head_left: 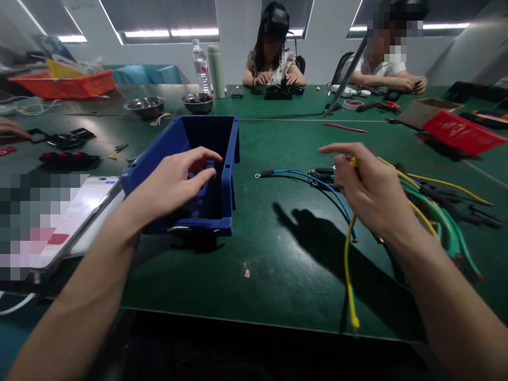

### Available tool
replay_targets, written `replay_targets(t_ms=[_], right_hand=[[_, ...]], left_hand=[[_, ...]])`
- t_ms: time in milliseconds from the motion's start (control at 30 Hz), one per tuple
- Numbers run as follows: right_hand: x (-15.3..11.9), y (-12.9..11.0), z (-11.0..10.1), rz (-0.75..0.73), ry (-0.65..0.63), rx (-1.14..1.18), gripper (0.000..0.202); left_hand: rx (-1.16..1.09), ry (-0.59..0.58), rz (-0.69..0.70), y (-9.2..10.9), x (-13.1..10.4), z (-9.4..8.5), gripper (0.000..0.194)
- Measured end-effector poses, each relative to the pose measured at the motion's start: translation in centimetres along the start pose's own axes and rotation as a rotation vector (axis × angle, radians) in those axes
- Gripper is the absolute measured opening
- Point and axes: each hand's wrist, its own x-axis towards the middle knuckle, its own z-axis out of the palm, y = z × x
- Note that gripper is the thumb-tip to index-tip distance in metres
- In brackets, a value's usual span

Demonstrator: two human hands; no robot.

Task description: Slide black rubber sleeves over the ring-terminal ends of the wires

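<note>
My left hand [178, 177] hovers over the blue bin [231, 174], its thumb and fingers apart and nothing between them. Dark items lie low inside the bin, partly hidden by the hand. On the right, my right hand [365, 185] is raised above the table with the index finger stretched out, and its other fingers curl round a yellow wire [348, 270] whose end hangs toward the table edge. A blue wire [297, 173] with a ring terminal lies between the hands. Green wires [446, 222] and more yellow wires are heaped beside my right wrist.
A phone [79, 217] stands tilted at the left. Metal bowls [146, 107], a bottle [201, 69] and a green flask [215, 71] are farther back. A red bin [462, 132] sits at the right. Two people work across the table; another hand [14, 128] shows far left.
</note>
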Motion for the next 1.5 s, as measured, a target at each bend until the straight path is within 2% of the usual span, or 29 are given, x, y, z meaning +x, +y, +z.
replay_targets(t_ms=[67,200,267,300,400,533,600,733,1033,1267,1500], right_hand=[[-0.4,-0.4,0.5,-0.006,-0.11,-0.079,0.039],[-0.7,-1.2,1.2,0.032,-0.218,0.065,0.048],[-0.9,-1.6,1.4,-0.016,-0.235,0.079,0.04],[-1.0,-1.8,1.5,-0.062,-0.232,0.071,0.036],[-1.4,-2.2,1.7,-0.205,-0.165,0.027,0.025],[-2.0,-2.7,2.0,-0.378,-0.046,0.011,0.007],[-2.3,-3.1,2.2,-0.444,-0.037,0.025,0.004],[-2.6,-3.5,2.7,-0.5,-0.011,0.038,0.002],[-2.8,-3.5,3.2,-0.552,0.005,-0.026,0.004],[-2.9,-3.6,3.2,-0.596,-0.002,-0.077,0.006],[-3.1,-3.8,2.9,-0.603,-0.105,-0.123,0.016]], left_hand=[[-0.035,0.142,-0.022,0.8,-0.2,0.1,0.038],[-0.144,0.522,0.001,2.4,-0.7,0.5,0.036],[-0.12,0.619,0.04,2.7,-0.9,0.6,0.036],[-0.103,0.63,0.068,2.7,-1.0,0.6,0.036],[-0.07,0.589,0.212,2.7,-1.5,0.8,0.027],[-0.015,0.392,0.387,3.1,-2.1,1.5,0.016],[-0.017,0.31,0.427,3.3,-2.2,1.9,0.014],[-0.031,0.254,0.413,3.5,-2.2,2.1,0.014],[-0.051,0.227,0.446,4.0,-2.4,2.3,0.015],[-0.057,0.259,0.609,4.2,-2.1,3.1,0.015],[-0.024,0.306,0.551,4.8,-2.4,3.9,0.016]])
